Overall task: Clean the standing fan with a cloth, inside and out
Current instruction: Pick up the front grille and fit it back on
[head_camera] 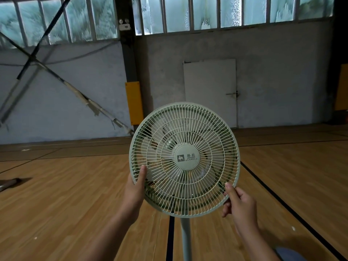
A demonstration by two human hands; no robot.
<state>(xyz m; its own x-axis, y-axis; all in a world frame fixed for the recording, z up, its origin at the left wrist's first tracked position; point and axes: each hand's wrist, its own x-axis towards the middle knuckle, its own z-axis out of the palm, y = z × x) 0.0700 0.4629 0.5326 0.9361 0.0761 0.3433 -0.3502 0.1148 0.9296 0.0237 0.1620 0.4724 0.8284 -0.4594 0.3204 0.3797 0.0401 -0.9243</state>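
The standing fan (185,185) stood on a wooden court floor (66,194), its pale green pole (186,240) rising from the bottom edge of the view between two dark painted floor lines. Its round front grille (207,129) faced the camera, tilted a little upward, with a grey centre badge (187,157) reading CAMEL and the blades (150,146) dimly visible behind the ribs. The left hand (136,187) gripped the grille's rim at the lower left, thumb laid along the front of the ribs and the fingers hidden behind the edge. The right hand (238,202) held the rim at the lower right, thumb pressed on the front ribs and the fingers curled around the back. No cloth appeared in either hand. Behind the fan stood a grey wall with a white door (210,91), a yellow pad (134,102) on a dark column, and a row of frosted windows (207,12) above.
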